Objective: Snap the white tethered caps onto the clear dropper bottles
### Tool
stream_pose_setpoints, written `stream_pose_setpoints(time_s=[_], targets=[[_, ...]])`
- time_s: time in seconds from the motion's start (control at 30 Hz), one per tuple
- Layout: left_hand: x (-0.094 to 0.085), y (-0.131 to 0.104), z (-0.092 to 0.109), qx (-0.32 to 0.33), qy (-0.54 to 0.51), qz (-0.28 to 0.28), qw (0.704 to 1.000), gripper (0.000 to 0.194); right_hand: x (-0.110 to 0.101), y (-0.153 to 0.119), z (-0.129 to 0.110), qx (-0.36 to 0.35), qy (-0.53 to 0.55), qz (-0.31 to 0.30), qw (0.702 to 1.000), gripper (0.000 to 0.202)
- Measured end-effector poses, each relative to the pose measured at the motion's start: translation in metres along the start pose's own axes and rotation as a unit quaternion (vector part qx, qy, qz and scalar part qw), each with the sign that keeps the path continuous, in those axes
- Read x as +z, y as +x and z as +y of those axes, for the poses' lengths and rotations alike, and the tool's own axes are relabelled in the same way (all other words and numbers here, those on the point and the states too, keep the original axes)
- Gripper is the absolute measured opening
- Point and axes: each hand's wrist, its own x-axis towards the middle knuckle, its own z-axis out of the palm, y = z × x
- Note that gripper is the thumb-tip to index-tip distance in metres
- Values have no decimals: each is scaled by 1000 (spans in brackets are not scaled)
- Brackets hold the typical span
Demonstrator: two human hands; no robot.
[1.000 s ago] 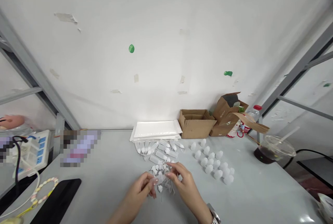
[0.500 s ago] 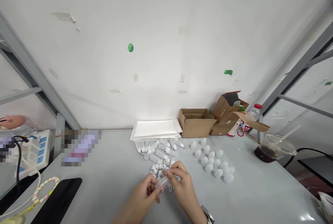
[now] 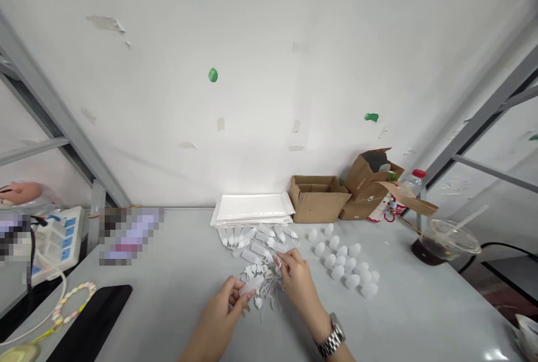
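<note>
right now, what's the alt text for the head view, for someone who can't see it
The left hand holds a translucent tube while the right hand is at the edge of a pile of white pieces and cords on a grey table. Behind lie more tubes and a white stack; to the right, white domes and a drink.

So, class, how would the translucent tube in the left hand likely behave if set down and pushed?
The translucent tube is probably light, as the left hand holds it in a simple pinch. It seems fairly stiff, since it looks straight in that pinch. Its rounded-looking sides suggest it may roll.
</note>
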Motion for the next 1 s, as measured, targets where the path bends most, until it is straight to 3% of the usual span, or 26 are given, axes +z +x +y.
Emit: stream_pose_setpoints(time_s=[0.1, 0.2, 0.37, 0.5, 0.63, 0.73, 0.83, 1.0], targets=[[-2, 2, -1, -2, -10, 31, 999, 27, -2, -7, -5, 22, 52, 10, 998, 32], [-4, 4, 0, 3, -3, 37, 999, 30, -9, -14, -13, 32, 146, -22, 989, 33], [4, 6, 10, 21, 22, 26, 999, 27, -11, -24, -31, 94, 267, -105, 953, 31], [12, 4, 18, 52, 18, -13, 998, 28, -15, -27, -34, 125, 300, -95, 941, 30], [13, 6, 10, 78, 13, -23, 997, 42, -52, -16, -10, 96, 174, 59, 978, 37], [10, 8, 0, 86, 30, 11, 996, 44, -87, -1, 23, 85, 8, 188, 978, 44], [8, 7, -5, 87, 38, 28, 995, 46, -104, 14, 53, 40, -154, 171, 972, 49], [12, 1, -3, 108, 36, -1, 994, 44, -93, 29, 77, -15, -320, 93, 943, 48]])
